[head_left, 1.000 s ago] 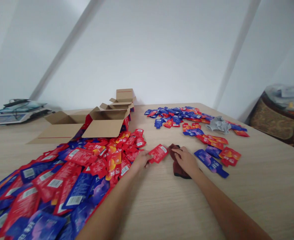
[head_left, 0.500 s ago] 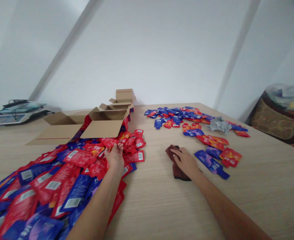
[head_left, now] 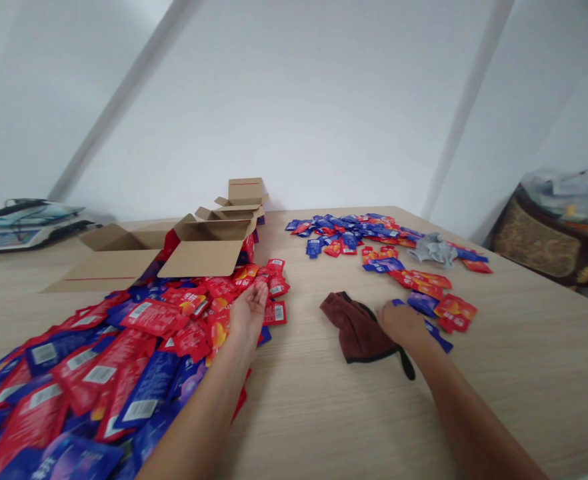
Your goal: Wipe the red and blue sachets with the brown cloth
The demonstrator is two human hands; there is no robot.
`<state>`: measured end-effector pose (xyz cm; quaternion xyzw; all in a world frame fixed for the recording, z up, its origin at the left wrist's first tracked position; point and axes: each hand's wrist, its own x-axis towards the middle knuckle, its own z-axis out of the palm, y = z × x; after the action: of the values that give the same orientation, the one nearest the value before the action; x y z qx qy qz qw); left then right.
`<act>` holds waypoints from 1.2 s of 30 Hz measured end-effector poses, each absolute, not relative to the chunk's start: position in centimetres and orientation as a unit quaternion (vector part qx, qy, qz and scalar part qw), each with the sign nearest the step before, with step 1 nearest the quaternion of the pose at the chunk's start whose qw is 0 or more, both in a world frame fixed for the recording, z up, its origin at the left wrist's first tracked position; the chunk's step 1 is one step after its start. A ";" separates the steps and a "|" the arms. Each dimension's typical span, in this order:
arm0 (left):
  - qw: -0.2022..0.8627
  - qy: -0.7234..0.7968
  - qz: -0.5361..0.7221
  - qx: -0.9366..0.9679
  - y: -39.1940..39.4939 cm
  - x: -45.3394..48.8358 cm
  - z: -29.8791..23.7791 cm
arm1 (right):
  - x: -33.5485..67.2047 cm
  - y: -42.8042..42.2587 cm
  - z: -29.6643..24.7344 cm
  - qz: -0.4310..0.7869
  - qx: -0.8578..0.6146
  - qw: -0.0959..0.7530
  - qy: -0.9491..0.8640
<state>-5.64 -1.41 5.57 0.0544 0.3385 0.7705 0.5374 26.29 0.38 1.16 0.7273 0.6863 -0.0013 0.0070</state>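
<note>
My left hand [head_left: 251,308] is turned palm up beside the pile of red and blue packets [head_left: 159,317]. Its fingers are loosely curled and apart, and I see nothing in them. A dark brown cloth piece [head_left: 357,328] with black edging and a black strap lies on the table between my hands. At the cloth's right edge, my right hand [head_left: 401,325] has its fingers bent closed; what they pinch is hidden. Partly behind that hand is a blue packet [head_left: 439,337], with red-orange packets [head_left: 455,312] just beyond it.
Open cardboard boxes [head_left: 201,259] stand in a row behind the left pile. More packets [head_left: 344,230] are spread at the back right, with a crumpled grey cloth [head_left: 433,249] among them. A scale [head_left: 21,233] sits far left. A patterned chair [head_left: 534,233] stands beyond the table's right edge.
My right hand has slid right, from on top of the brown cloth to its right edge, uncovering more of it. My left hand has moved right and turned palm up.
</note>
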 end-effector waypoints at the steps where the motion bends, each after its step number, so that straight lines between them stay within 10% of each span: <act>1: 0.554 0.350 0.752 0.070 -1.4 -5.2 5.3 | 25.8 0.6 0.9 -0.002 0.707 -0.013 0.707; 6: 0.600 0.423 0.645 0.211 -1.7 -3.2 3.5 | 21.9 0.3 0.8 0.001 0.557 -0.182 0.810; 15: 0.553 0.511 0.556 0.351 -1.5 -1.9 1.1 | 18.0 -3.7 2.2 -0.102 0.409 -0.150 0.895; 22: 0.561 0.502 0.542 0.375 -1.4 -2.1 0.5 | 22.6 1.7 4.2 -0.028 0.561 -0.323 0.762; 28: 0.572 0.546 0.496 0.359 -0.8 -1.8 -0.1 | 22.9 5.2 1.4 -0.006 0.583 -0.151 0.799; 36: 0.432 0.606 0.371 0.555 -2.0 -0.7 -0.2 | 18.7 -1.2 1.4 -0.064 0.460 -0.141 0.874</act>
<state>-0.71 -1.98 -0.24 0.5553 0.6061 0.3711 0.4319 18.73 -1.16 1.38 0.4603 0.8741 -0.0639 -0.1413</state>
